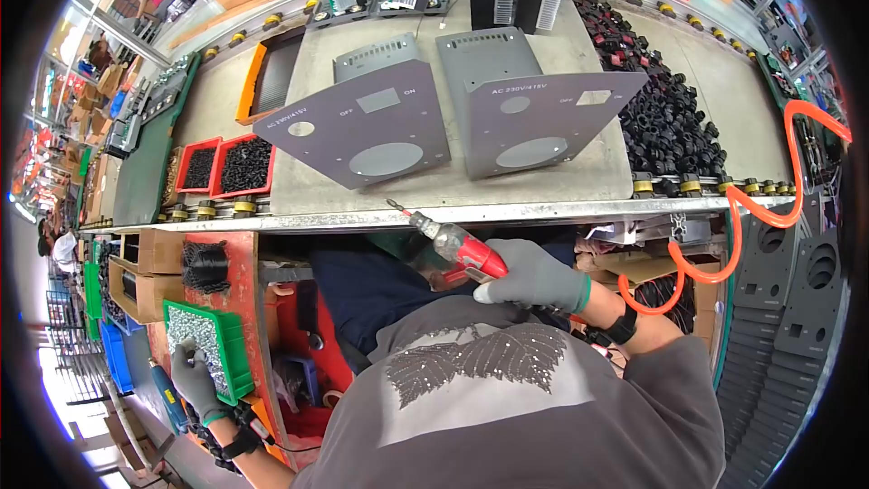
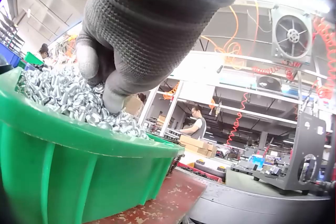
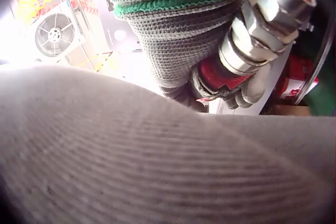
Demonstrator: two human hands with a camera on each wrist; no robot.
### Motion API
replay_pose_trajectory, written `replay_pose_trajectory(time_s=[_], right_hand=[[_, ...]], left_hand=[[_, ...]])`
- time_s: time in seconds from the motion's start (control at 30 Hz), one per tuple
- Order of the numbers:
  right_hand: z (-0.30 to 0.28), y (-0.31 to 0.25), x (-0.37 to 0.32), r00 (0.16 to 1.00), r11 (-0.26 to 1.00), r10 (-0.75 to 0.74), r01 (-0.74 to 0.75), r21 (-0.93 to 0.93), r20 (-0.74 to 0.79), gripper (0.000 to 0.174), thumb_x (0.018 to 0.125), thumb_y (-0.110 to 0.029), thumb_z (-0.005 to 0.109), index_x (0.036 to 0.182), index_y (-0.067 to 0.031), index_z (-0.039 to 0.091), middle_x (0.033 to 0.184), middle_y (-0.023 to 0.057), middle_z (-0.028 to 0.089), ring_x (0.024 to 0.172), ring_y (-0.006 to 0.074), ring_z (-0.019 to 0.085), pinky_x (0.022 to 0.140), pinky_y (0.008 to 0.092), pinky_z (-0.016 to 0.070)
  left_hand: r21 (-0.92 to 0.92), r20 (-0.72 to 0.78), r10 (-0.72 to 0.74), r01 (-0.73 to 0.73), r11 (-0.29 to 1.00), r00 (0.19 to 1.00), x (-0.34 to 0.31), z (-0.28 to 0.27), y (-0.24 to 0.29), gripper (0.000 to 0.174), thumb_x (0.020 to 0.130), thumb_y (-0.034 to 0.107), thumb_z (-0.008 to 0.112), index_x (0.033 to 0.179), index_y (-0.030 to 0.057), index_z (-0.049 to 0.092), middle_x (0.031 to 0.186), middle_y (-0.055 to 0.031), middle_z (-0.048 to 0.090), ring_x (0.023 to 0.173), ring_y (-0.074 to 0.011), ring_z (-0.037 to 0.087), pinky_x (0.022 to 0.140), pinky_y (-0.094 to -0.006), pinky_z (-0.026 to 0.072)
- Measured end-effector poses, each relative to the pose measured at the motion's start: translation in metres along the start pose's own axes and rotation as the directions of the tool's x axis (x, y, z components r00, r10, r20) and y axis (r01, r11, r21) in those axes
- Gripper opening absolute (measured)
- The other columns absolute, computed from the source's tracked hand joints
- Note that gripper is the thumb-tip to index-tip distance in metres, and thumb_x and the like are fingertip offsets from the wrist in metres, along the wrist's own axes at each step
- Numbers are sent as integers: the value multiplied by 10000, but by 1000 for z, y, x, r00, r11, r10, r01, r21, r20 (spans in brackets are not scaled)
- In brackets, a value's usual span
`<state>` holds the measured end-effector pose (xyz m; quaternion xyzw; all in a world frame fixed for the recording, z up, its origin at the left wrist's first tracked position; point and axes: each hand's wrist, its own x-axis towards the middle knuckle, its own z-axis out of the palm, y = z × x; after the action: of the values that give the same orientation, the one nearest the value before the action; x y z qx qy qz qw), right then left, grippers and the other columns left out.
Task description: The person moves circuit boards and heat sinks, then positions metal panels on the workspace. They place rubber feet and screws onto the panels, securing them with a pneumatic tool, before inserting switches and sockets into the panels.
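Observation:
In the head view my gloved left hand (image 1: 196, 384) reaches into a green bin (image 1: 237, 358) of silver screws (image 1: 195, 330). The left wrist view shows that hand (image 2: 142, 35) with thumb and fingers bent down into the screws (image 2: 68, 98), above the green rim (image 2: 89, 142); whether a screw is pinched is hidden. My gloved right hand (image 1: 534, 276) grips a red air screwdriver (image 1: 480, 256), its bit pointing up and left toward the bench edge. In the right wrist view the right hand (image 3: 184, 40) wraps the tool (image 3: 220, 74) near its metal hose fitting.
Two grey panel housings (image 1: 362, 122) (image 1: 543, 118) stand on the bench board. Red trays (image 1: 244, 166) of dark parts lie left, a heap of black parts (image 1: 670, 127) right. An orange coiled hose (image 1: 735, 222) hangs at the right. A blue-yellow tool (image 1: 168, 398) lies beside the green bin.

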<state>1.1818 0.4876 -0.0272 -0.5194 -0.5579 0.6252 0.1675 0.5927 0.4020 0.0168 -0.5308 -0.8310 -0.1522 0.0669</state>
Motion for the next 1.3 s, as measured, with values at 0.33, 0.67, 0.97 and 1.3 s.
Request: replay_pose_trajectory(time_s=[0.33, 0.67, 0.97, 1.3], right_hand=[[-1, 18, -3, 996, 995, -73, 77, 63, -56, 451, 725, -308, 782, 1028, -18, 618, 825, 90, 626, 724, 164, 592, 683, 320, 477], [-6, 14, -10, 1000, 993, 15, -13, 118, -19, 456, 723, -317, 787, 1018, -15, 615, 800, 87, 617, 715, 164, 590, 684, 326, 477], [1, 12, -6, 994, 996, -89, 88, -25, -61, 466, 723, -334, 783, 1021, -16, 616, 829, 117, 633, 740, 213, 608, 711, 342, 481], [10, 8, -18, 982, 987, -152, 145, -73, -108, 507, 726, -385, 763, 1033, -12, 611, 851, 151, 636, 769, 275, 616, 741, 365, 478]], left_hand=[[-78, 18, 0, 2, 997, 1000, 1, -3, -9, 181, 768, 34, 709, 945, 30, 672, 836, -66, 699, 773, -170, 646, 716, -311, 500], [-38, -72, -43, 40, 998, 996, 5, -8, -13, 156, 832, 42, 666, 986, 24, 669, 876, -91, 713, 784, -152, 655, 743, -304, 513], [-704, 120, -82, 143, 695, 989, 19, -37, 133, 360, 862, 76, 680, 1195, -33, 599, 978, -81, 659, 834, -114, 620, 711, -223, 528], [-582, 635, 548, 803, -123, 544, -9, 121, 328, 371, 969, 106, 581, 1327, 55, 497, 1196, -111, 608, 1065, -242, 643, 894, -349, 565]])
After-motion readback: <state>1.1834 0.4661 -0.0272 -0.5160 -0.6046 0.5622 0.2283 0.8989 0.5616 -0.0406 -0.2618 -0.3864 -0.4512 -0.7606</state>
